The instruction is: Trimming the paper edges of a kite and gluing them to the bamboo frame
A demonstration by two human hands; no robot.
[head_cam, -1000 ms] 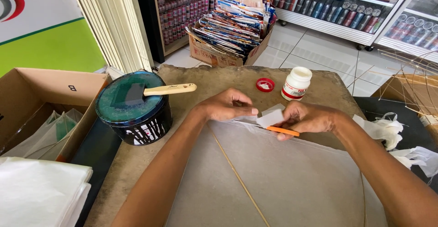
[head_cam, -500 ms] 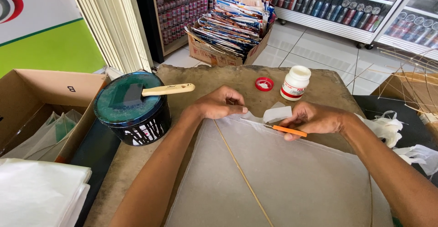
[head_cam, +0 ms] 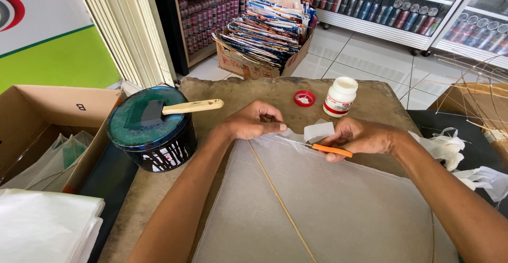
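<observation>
A translucent white paper sheet [head_cam: 338,199] with a thin bamboo stick [head_cam: 275,194] running diagonally across it lies on the brown table [head_cam: 233,91]. My left hand [head_cam: 253,121] presses the sheet's top corner with its fingertips. My right hand [head_cam: 360,136] grips orange-handled scissors [head_cam: 324,147], blades pointing left toward the left hand's fingers, and a small white paper scrap [head_cam: 318,131] sits against that hand.
An open white glue bottle [head_cam: 340,97] and its red cap [head_cam: 304,98] stand behind the hands. At left sits a black can with a green lid [head_cam: 151,130] and a wooden-handled brush [head_cam: 190,106]. Cardboard boxes [head_cam: 32,109], stacked white paper [head_cam: 47,231], crumpled scraps [head_cam: 444,146].
My hands have shifted only slightly; the scissors' blades have moved a little left along the sheet's top edge toward my left hand's fingers.
</observation>
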